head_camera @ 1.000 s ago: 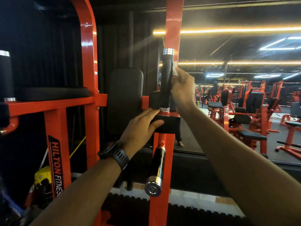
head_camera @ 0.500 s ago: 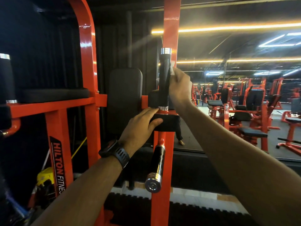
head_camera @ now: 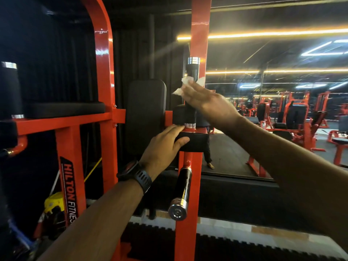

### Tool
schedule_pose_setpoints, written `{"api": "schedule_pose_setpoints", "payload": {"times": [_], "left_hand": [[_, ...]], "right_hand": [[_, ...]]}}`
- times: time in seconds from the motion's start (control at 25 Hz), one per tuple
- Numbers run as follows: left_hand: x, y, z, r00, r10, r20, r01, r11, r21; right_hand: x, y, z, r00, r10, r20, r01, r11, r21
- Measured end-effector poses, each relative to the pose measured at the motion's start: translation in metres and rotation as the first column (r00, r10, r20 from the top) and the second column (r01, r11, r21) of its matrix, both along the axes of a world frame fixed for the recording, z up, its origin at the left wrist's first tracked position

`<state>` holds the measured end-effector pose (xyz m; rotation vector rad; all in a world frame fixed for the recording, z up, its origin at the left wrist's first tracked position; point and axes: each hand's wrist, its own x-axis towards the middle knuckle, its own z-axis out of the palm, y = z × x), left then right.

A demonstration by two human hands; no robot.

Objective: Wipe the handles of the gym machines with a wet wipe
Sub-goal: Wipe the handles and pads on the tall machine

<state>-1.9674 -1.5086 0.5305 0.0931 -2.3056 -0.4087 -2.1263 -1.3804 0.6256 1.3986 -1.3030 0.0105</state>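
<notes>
An upright black handle (head_camera: 192, 69) with chrome end rings stands on the orange machine post. My right hand (head_camera: 207, 104) lies across its front with fingers stretched out, pressing a white wet wipe (head_camera: 185, 81) against the grip; the wipe's edges stick out left and right of my fingertips. My left hand (head_camera: 162, 147), with a black watch on the wrist, rests on the black arm pad (head_camera: 195, 141) just below the handle, fingers on top and thumb on the pad's front face. A second black handle (head_camera: 181, 193) with a chrome cap points toward me below the pad.
A black back pad (head_camera: 145, 113) sits between the orange uprights (head_camera: 102, 72). At far left stand another upright handle (head_camera: 9, 89) and arm pad (head_camera: 64, 109). A wall mirror (head_camera: 291, 117) to the right reflects orange machines. Yellow gear (head_camera: 53, 203) lies low left.
My right hand was wrapped round the upright handle from the right; now its fingers are spread flat across the front with the wipe showing. The left hand has stayed on the pad.
</notes>
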Motion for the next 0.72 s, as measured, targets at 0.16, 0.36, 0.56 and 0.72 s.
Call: {"api": "schedule_pose_setpoints", "payload": {"times": [0.16, 0.36, 0.56, 0.72], "left_hand": [[0.002, 0.002, -0.001, 1.0, 0.006, 0.012, -0.006, 1.0, -0.011], [0.001, 0.003, 0.0, 1.0, 0.016, 0.016, -0.016, 1.0, -0.013], [0.003, 0.005, 0.0, 1.0, 0.023, 0.021, -0.022, 1.0, -0.011], [0.003, 0.005, 0.001, 1.0, 0.018, 0.022, -0.018, 1.0, -0.021]], "right_hand": [[0.002, 0.004, 0.018, 0.999, -0.044, 0.022, 0.045, 0.998, -0.043], [0.01, -0.003, 0.01, 0.967, -0.137, -0.215, 0.157, 0.984, 0.079], [0.014, -0.009, 0.037, 0.971, -0.193, -0.144, 0.18, 0.979, -0.099], [0.008, -0.001, 0.047, 0.975, -0.17, -0.141, 0.163, 0.985, -0.058]]}}
